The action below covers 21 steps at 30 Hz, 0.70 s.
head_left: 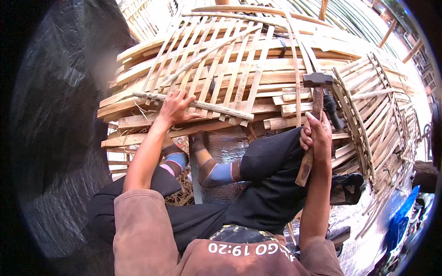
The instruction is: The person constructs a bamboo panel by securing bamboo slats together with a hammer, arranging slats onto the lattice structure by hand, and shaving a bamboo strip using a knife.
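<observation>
My right hand (317, 133) is wrapped around the wooden handle of a hammer (317, 99), its dark metal head up above the fist. My left hand (176, 109) grips the near crossbar (225, 109) of a slatted wooden frame (215, 69), thumb stretched along the bar's near side. Thin pale slats run from this bar to another at the far end, and a diagonal strip (209, 55) crosses over them. The frame lies on a stack of long wooden strips (124, 112). Some of the left fingertips are hidden behind the bar.
A second slatted frame (368, 119) leans at the right, with more strips behind it. A black plastic sheet (64, 115) hangs on the left. My legs and socked feet (216, 172) are below the stack. Bamboo poles (340, 18) lie at the back.
</observation>
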### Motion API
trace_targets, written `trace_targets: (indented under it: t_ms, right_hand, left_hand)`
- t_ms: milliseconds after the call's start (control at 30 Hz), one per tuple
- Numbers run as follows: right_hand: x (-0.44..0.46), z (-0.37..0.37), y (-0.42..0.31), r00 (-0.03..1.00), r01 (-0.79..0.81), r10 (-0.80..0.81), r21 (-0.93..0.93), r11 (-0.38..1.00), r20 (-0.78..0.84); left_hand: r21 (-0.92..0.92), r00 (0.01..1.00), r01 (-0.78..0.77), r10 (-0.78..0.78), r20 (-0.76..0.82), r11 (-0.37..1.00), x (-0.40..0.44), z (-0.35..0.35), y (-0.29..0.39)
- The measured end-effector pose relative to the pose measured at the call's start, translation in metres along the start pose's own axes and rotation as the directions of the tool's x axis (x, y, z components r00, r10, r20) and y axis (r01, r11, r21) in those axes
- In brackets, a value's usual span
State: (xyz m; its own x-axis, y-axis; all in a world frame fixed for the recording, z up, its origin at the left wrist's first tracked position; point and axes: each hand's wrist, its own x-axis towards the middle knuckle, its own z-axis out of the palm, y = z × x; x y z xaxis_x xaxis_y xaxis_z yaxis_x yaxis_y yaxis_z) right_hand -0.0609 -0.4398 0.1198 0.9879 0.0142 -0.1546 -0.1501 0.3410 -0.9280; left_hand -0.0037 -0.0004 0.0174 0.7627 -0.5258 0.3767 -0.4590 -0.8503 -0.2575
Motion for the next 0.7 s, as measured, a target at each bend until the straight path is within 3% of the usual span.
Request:
trace_targets:
  t_ms: [233, 333, 467, 700]
  right_hand:
    - [-0.002, -0.005, 0.003, 1.000, 0.014, -0.014, 0.034, 0.999, 0.001]
    - [-0.001, -0.008, 0.005, 1.000, 0.023, -0.023, 0.020, 1.000, 0.004]
    - [0.000, -0.008, 0.007, 1.000, 0.009, -0.009, -0.006, 1.000, 0.015]
    - [0.005, -0.013, 0.009, 1.000, -0.009, 0.010, -0.054, 0.999, 0.028]
  left_hand:
    - [-0.080, 0.989, 0.145, -0.141, 0.053, 0.986, 0.012, -0.009, 0.052]
    - [-0.061, 0.988, 0.151, -0.153, -0.020, 0.987, 0.014, -0.017, 0.061]
    - [-0.129, 0.986, 0.169, -0.168, 0.024, 0.977, 0.023, -0.030, 0.088]
    - [-0.164, 0.976, 0.151, -0.173, -0.132, 0.975, 0.049, -0.064, 0.077]
